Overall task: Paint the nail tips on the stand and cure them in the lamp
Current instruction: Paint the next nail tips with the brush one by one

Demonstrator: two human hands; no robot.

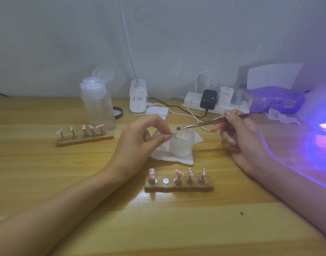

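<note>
My left hand (pixel 141 137) pinches a small holder with a pink nail tip (pixel 173 133) over an open frosted jar (pixel 182 143). My right hand (pixel 239 137) grips a thin brush (pixel 210 123), its bristle end just above the jar and close to the held tip. A near wooden stand (pixel 178 187) carries several pink dotted nail tips and shows one bare magnet slot (pixel 165 180). A second wooden stand (pixel 84 139) with several pink tips sits at the left. The curing lamp (pixel 324 115) glows violet at the right edge.
The jar stands on a white wipe (pixel 175 157). At the back are a clear pump bottle (pixel 98 106), a black lid (pixel 117 112), a desk lamp base (pixel 138 100), a power strip (pixel 214 104) with chargers and cables, and a purple tissue pack (pixel 276 100).
</note>
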